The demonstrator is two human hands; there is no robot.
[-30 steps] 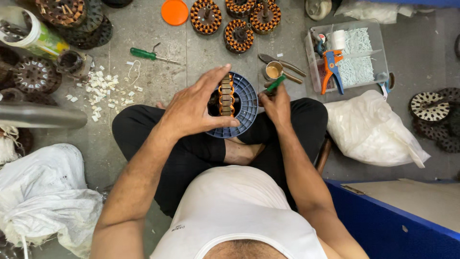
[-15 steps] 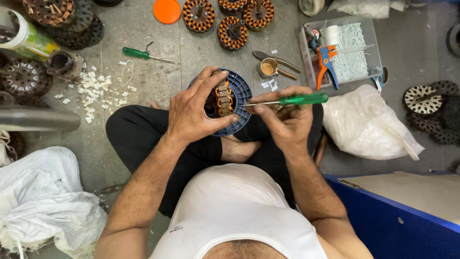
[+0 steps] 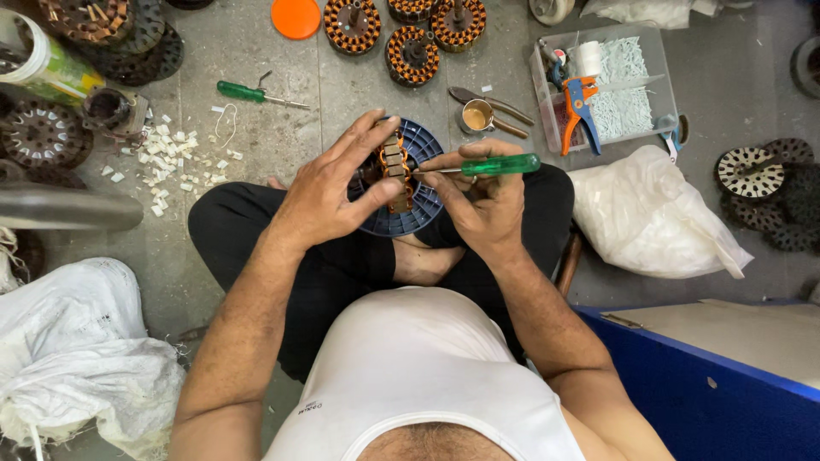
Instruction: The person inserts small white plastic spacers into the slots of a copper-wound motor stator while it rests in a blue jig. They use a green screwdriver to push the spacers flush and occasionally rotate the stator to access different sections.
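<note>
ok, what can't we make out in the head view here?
- Screwdriver tip: hidden among the windings of the stator.
- Stator's left half: covered by the left hand.
- Blue disc underside: hidden against the lap.
- Right hand palm: faces away from the camera.
- Plastic tub small white parts: too small to tell apart.
- Dark wheels at right: cut by the edge.

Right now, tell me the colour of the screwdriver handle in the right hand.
Green; the screwdriver shows best in the head view.
</note>
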